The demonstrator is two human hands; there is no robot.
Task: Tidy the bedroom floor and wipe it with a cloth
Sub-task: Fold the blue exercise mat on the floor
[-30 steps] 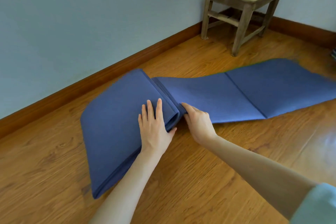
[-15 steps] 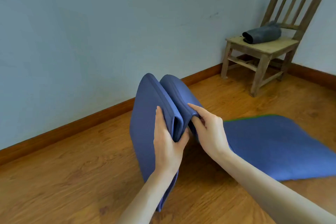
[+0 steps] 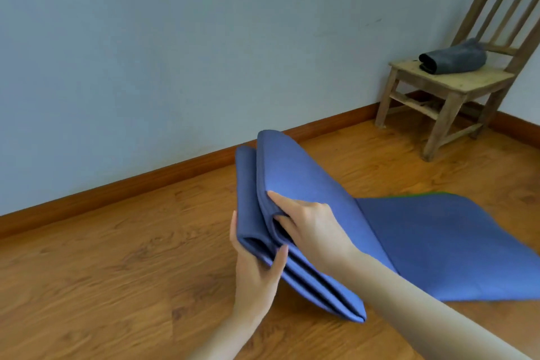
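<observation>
A blue folding mat (image 3: pixel 432 245) lies partly on the wooden floor (image 3: pixel 117 257), its folded panels stacked and tipped up toward the right. My left hand (image 3: pixel 257 269) grips the near edge of the stacked folds from below and behind, thumb on the front. My right hand (image 3: pixel 309 222) grips the top fold, fingers tucked into the gap between panels. The last panel lies flat on the floor to the right.
A wooden chair (image 3: pixel 455 82) stands in the far right corner with a rolled dark grey cloth (image 3: pixel 453 58) on its seat. A pale blue wall (image 3: pixel 175 52) with a brown skirting board (image 3: pixel 146 184) runs along the left.
The folded stack has tipped from upright over toward the right, onto the flat panel. Both hands keep their grip and have moved with it. The view has shifted slightly left.
</observation>
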